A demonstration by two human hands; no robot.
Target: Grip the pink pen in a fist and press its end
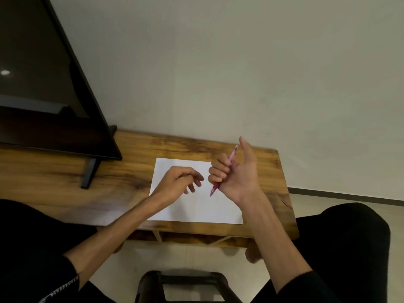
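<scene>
A white sheet of paper (pixel 203 206) lies flat on a low wooden table (pixel 122 178). My right hand (pixel 237 173) is raised above the sheet's right part, palm turned toward me, fingers curled round a red pen (pixel 223 171) with its tip pointing down at the paper and the thumb sticking up. My left hand (pixel 179 182) hovers over the sheet's left half, fingers loosely curled, holding nothing, a short gap from the pen hand.
A black flat screen (pixel 43 84) on a stand foot (pixel 89 173) takes up the table's left side. A pale wall rises behind. A dark stool (pixel 183 281) stands between my black-clad knees; the table's right edge ends near the floor.
</scene>
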